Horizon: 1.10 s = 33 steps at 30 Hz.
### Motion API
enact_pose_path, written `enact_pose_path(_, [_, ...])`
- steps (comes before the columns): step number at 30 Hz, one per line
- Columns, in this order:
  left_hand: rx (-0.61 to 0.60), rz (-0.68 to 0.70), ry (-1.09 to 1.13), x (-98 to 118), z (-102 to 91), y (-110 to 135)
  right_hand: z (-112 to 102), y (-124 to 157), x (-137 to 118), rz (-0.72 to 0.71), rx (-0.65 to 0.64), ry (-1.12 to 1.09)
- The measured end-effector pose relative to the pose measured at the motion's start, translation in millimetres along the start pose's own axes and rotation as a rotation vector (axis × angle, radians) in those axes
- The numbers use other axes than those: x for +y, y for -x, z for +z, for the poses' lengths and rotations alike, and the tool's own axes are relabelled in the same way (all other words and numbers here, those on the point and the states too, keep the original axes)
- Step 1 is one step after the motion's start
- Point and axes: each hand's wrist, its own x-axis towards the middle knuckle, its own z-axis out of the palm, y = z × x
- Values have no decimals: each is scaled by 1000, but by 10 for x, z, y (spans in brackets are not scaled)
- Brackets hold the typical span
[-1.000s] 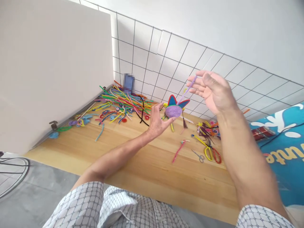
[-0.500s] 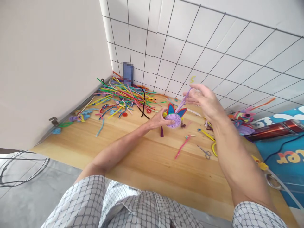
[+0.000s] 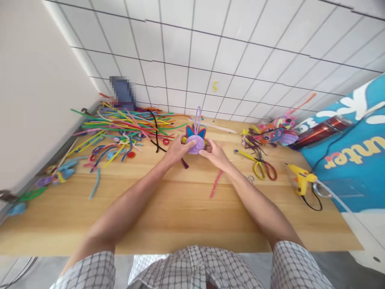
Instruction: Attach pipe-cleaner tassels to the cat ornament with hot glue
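Between my hands is a pipe-cleaner ornament (image 3: 195, 144) with a coiled purple disc. Two blue points edged in red stick up behind the disc, and a thin purple loop (image 3: 197, 116) stands above them. My left hand (image 3: 178, 151) grips the disc's left side, thumb across its front. On the right side my right hand (image 3: 215, 154) pinches the ornament, thumb at the disc's lower edge; its other fingers are partly hidden. A dark purple tassel (image 3: 185, 163) shows below my left hand. A pink pipe cleaner (image 3: 215, 184) lies nearer to me.
Several colourful pipe cleaners (image 3: 135, 122) are piled at the back left. To the right lie yellow scissors (image 3: 258, 170), red-handled scissors (image 3: 271, 170) and a yellow glue gun (image 3: 301, 178). A red flask (image 3: 325, 130) lies behind them, beside colourful craft pieces (image 3: 276, 132). A tiled wall bounds the back.
My right hand has let go of the purple loop and come down to the ornament's right side. The loop now stands up by itself. The view has turned to the right.
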Motion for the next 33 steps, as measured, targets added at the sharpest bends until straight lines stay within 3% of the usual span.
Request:
enact_pose_path(6, [159,87,-223,-83,35,22,8,-39,48,9,137,70])
enact_pose_path(12, [69,325,-336,-112,99,113,-27,-65,180,-24,179,39])
enact_pose_path(20, [116,356,-446,-149,122,104,26,-78,289,-57,276,67])
enact_pose_path(27, [10,421,-441,-215,142,63,75,-112,375,-187,298,190])
enact_pose_path(33, [52,440,-459,-225,194,67,109,-140,460,-215,357,222])
